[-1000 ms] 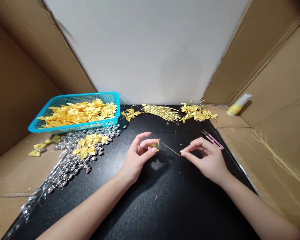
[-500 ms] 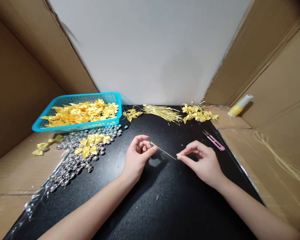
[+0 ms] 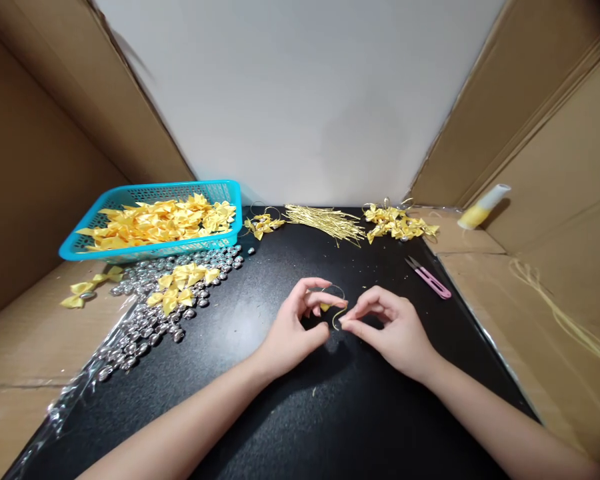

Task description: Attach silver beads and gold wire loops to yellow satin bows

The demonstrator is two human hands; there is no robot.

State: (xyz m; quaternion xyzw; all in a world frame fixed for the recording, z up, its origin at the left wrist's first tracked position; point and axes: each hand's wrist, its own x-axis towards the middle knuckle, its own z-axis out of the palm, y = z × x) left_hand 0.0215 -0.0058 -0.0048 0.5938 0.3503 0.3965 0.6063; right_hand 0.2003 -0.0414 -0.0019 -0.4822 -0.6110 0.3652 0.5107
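My left hand (image 3: 300,327) is curled over the middle of the black table, its thumb apart from the index finger. Beneath its fingers a bit of a yellow bow (image 3: 325,307) shows; the rest is hidden. A gold cord (image 3: 336,319) bends in a loop between the hands. My right hand (image 3: 393,330) pinches the cord's end between thumb and index finger, close to my left fingertips.
A blue basket (image 3: 65,248) of yellow bows stands back left, with silver beads (image 3: 145,327) and bows before it. Cut gold cords (image 3: 325,223) and finished bow pieces (image 3: 395,223) lie at the back. Pink thread snips (image 3: 433,281) and a thread cone (image 3: 483,207) are on the right.
My left hand has moved right, close to my right hand, and its thumb has come off the cord. The cord, straight before, is now bent into a loop.
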